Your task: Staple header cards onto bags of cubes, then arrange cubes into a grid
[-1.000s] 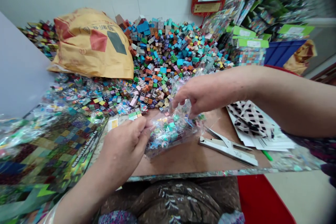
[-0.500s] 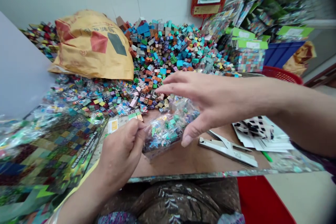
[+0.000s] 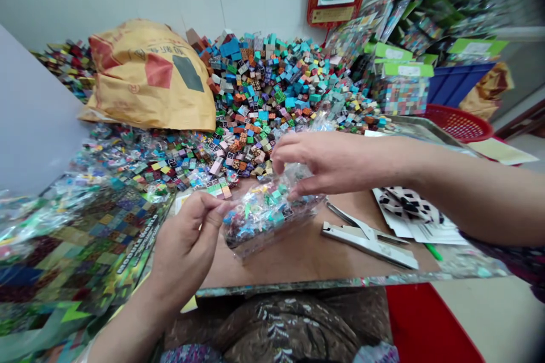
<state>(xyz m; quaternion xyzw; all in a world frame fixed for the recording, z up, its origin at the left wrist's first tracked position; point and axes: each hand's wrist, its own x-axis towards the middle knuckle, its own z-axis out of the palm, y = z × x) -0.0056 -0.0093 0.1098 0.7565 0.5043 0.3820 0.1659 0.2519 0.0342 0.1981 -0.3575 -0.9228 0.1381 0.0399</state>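
A clear plastic bag (image 3: 272,204) filled with small colourful toy pieces lies on the brown board in front of me. My left hand (image 3: 189,244) pinches the bag's left corner between thumb and forefinger. Over the bag's right side, my right hand (image 3: 315,161) has bent fingers with the thumb lower down and clear film between them. Part of the film rises behind that hand, so how firmly it grips is partly hidden. To the right, a metal stapler (image 3: 370,244) rests on the board.
Loose building blocks (image 3: 264,91) are heaped against the wall, beside a yellow sack (image 3: 149,79). Printed packs (image 3: 114,244) lie at left. A red basket (image 3: 464,125), a blue bin (image 3: 455,85) and filled packs (image 3: 404,91) stand at right. White cards (image 3: 438,232) lie beyond the stapler.
My right hand has come down onto the bag, its spread fingers now curled at the film. My left hand has shifted slightly left, still pinching the corner, and the bag looks more stretched out.
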